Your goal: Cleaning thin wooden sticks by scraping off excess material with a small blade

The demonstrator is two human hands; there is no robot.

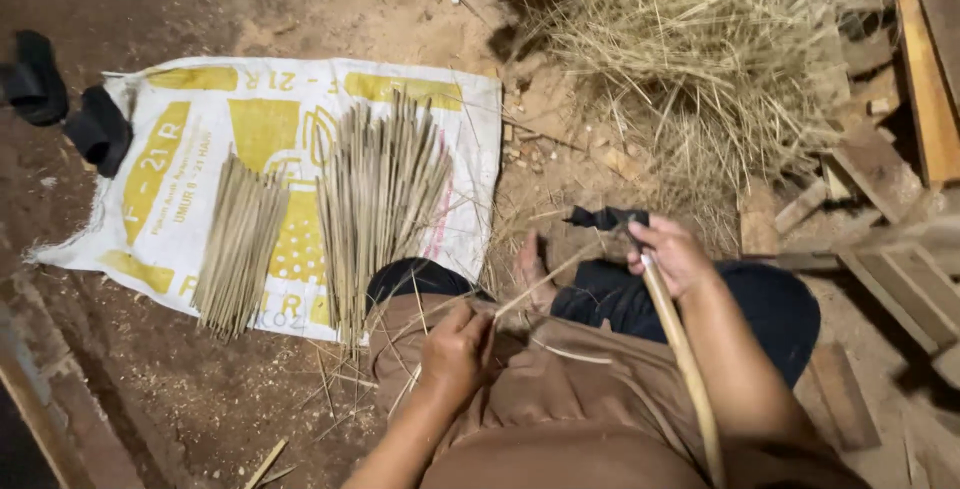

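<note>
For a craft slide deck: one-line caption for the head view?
Seated person's left hand grips a thin stick, right hand a long-handled blade, beside stick bundles on a woven sack.

Two stick bundles (238, 244) (378, 204) lie on one sack (190, 109); two black sandals (35, 77) (98, 129) left of it; one straw heap (700, 69).

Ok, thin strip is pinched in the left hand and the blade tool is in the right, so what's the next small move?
Probably draw the thin strip back through the blade tool. The left hand pinches its near end, the right hand holds the tool at its far end, and the strip runs taut between them. Finished sticks already lie bundled on the sack.
</note>
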